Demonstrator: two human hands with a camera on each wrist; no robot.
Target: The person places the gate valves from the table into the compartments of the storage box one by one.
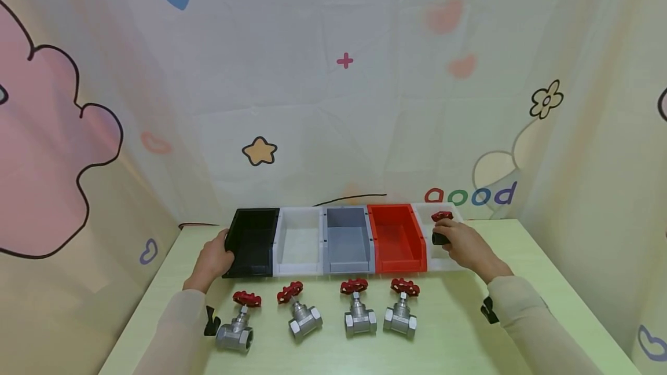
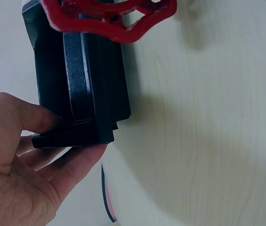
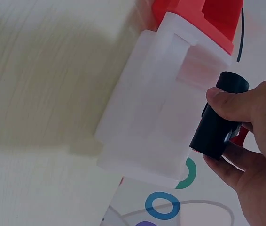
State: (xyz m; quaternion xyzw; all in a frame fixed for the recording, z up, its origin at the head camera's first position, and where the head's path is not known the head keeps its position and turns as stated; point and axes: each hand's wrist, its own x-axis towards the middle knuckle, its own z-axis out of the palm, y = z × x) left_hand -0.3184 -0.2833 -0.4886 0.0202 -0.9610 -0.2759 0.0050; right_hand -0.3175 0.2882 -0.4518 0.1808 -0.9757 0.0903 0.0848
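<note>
My left hand [image 1: 211,258] grips the outer side wall of the black bin [image 1: 254,242] at the left end of a joined row. In the left wrist view, the thumb is inside that wall and the fingers are outside. With my right hand [image 1: 466,246] I hold a valve with a black tubular body [image 3: 220,115] and a red handwheel [image 1: 442,216], over the white bin [image 1: 444,262] at the right end. My palm and fingers hide part of it. Several metal valves [image 1: 359,320] with red handwheels lie on the table in front of the row.
Between the end bins stand a white bin [image 1: 300,242], a grey bin [image 1: 347,242] and a red bin [image 1: 397,242]. All rest on a pale wooden table [image 1: 443,340]. A printed curtain [image 1: 312,91] hangs behind and at both sides.
</note>
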